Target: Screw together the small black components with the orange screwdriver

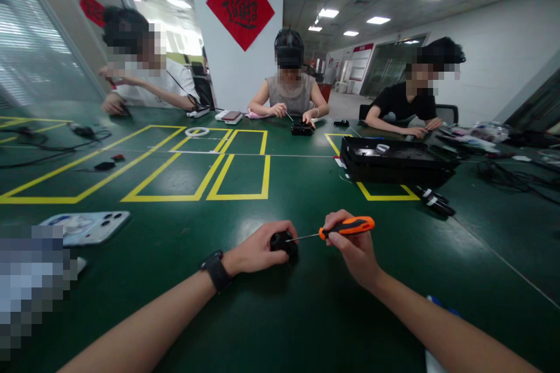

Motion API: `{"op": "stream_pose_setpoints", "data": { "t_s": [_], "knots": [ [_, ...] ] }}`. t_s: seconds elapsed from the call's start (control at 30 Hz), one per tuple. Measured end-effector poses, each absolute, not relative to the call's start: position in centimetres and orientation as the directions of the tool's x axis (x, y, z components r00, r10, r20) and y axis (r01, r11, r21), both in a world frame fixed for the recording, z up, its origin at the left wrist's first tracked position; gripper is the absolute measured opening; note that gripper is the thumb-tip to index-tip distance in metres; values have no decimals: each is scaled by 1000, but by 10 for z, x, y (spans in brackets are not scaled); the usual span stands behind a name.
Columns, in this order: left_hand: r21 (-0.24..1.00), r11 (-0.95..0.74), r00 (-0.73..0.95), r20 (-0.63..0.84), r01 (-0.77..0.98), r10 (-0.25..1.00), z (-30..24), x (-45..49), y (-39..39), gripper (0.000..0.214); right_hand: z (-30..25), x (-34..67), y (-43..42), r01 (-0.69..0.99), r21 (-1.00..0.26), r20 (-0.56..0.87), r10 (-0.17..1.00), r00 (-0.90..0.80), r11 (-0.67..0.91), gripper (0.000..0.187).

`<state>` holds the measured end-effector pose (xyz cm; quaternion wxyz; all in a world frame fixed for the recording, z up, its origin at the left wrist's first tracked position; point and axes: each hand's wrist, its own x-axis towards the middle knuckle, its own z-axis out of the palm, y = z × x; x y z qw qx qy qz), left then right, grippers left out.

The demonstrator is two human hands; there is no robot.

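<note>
My left hand (pixel 258 249) is closed around a small black part (pixel 284 243) that rests on the green table (pixel 306 315). A dark watch sits on that wrist. My right hand (pixel 354 250) grips an orange-handled screwdriver (pixel 347 227) held nearly level. Its thin metal shaft points left, with the tip touching the black part. Both hands are low in the middle of the head view.
A phone (pixel 85 227) lies at the left. A black tray (pixel 396 161) and a black-and-white tool (pixel 434 200) are at the right. Yellow tape boxes (pixel 238 178) mark the table's middle. Three people sit working along the far side. Cables lie at the far left and right.
</note>
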<state>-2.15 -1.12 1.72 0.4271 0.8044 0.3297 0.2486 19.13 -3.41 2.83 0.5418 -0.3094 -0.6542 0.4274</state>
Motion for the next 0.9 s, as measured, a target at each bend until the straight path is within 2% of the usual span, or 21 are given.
{"op": "stream_pose_setpoints", "data": {
  "t_s": [0.1, 0.17, 0.3, 0.4, 0.53, 0.63, 0.8, 0.9],
  "knots": [
    [844, -421, 640, 125, 334, 758, 17, -22, -11, 15, 28, 194, -35, 10, -854, 487, 806, -336, 520, 6],
    [846, -406, 632, 110, 345, 767, 17, -22, -10, 18, 29, 194, -38, 76, -836, 477, 788, -390, 544, 10],
    [824, -449, 577, 190, 346, 794, 15, -22, -7, 24, 28, 190, -42, 152, -822, 455, 793, -404, 549, 10],
    [831, -456, 550, 229, 320, 803, 13, -24, -3, 20, 29, 187, -43, 153, -752, 525, 724, -447, 641, 14],
    [905, -350, 530, 180, 240, 829, 10, -24, 1, 40, 33, 187, -43, 188, -674, 541, 651, -532, 714, 11],
    [926, -316, 514, 172, 208, 840, 8, -23, 2, 50, 36, 187, -45, 196, -677, 512, 646, -566, 709, 10],
    [921, -319, 481, 180, 224, 858, 7, -20, -1, 50, 34, 184, -49, 265, -712, 475, 724, -501, 651, 19],
    [896, -364, 445, 225, 255, 867, 7, -19, -3, 46, 34, 185, -48, 281, -679, 498, 706, -504, 678, 14]
  ]
}}
